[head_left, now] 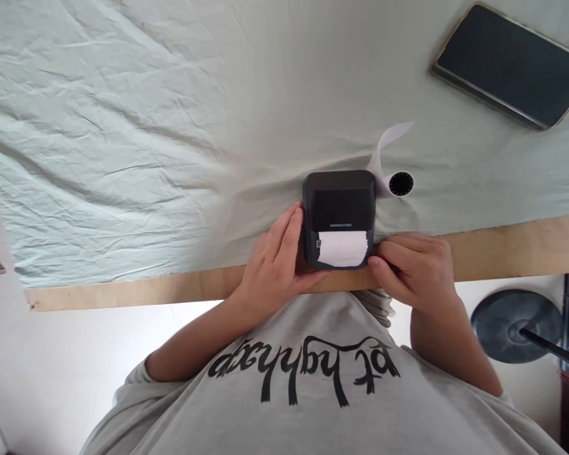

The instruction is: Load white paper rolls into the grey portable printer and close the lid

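A small black label printer (341, 199) lies at the table's near edge, with a white paper strip (343, 249) sticking out at its near end. My left hand (277, 256) grips the printer's left side, fingers along the side and thumb by the near edge. At the lower right corner, my right hand (415, 268) has its fingers curled, with thumb and forefinger against the printer. Whatever is under those curled fingers is hidden. Just right of the printer stands a small paper roll (401, 184) with a dark core, its loose white tail curling away from me.
A wrinkled pale green cloth (171, 126) covers the table, whose bare wooden edge (516, 249) runs along my side. At the far right lies a dark smartphone (512, 63). A round black base with a pole (516, 325) stands on the floor at the right.
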`<state>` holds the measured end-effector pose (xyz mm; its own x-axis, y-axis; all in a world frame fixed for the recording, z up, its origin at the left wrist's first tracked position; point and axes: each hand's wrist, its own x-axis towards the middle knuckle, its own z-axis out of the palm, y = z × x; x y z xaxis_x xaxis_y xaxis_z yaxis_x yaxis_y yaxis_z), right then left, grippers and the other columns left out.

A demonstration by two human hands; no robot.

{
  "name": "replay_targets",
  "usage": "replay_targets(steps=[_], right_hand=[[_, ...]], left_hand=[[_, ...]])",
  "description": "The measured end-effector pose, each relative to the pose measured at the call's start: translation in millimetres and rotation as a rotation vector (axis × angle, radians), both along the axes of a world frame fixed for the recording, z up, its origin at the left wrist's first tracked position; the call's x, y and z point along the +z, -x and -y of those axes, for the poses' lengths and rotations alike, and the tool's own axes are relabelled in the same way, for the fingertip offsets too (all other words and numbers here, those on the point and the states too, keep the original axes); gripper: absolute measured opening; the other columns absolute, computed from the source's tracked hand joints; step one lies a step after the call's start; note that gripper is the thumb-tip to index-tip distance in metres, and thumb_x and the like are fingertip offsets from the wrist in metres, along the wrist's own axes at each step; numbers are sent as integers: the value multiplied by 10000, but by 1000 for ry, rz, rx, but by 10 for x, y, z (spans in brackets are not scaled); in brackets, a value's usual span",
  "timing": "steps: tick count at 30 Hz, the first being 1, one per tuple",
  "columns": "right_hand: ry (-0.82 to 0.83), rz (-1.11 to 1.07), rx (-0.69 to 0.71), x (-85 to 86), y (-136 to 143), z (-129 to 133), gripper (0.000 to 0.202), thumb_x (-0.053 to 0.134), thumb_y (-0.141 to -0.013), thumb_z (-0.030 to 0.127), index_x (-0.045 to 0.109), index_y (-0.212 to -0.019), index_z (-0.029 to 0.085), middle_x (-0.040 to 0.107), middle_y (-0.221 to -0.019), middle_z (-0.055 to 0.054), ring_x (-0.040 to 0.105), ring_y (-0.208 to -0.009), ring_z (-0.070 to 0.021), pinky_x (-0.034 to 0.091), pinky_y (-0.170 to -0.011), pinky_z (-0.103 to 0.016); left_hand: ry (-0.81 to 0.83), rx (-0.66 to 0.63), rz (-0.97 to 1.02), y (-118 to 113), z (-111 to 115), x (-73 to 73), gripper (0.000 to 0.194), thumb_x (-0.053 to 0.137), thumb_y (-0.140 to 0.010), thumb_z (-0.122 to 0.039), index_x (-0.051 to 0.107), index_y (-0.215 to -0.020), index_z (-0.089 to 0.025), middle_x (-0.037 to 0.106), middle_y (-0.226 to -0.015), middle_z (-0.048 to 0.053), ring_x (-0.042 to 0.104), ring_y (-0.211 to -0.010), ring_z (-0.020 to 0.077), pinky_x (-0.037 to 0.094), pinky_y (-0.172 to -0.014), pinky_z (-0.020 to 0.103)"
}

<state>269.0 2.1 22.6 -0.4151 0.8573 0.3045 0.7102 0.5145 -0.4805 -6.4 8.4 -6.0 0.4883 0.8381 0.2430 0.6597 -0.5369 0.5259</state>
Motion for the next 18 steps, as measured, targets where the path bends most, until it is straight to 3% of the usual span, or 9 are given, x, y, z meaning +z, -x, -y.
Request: replay_targets(steps=[11,18], right_hand=[[48,-8,-6,13,-1,-24,423,577,-1068,234,468,-661,196,478,-556,32,395,-512,-79,327,-514,-266],[214,-58,-60,98,-21,-81,312,530,-1128,382,548,-873,204,567,-589,48,467,-464,-74,350,-488,-239]], left_hand=[[13,-4,-13,12,-11,7,1078,666,-1104,-701,99,-1871,-198,625,-1693,256,669,-1559,362,628,-1212,470],[-6,14,-33,-10,-5,-27,1084,685,-1093,-699,141,-1874,-179,601,-1708,270,638,-1588,378,595,-1263,484]])
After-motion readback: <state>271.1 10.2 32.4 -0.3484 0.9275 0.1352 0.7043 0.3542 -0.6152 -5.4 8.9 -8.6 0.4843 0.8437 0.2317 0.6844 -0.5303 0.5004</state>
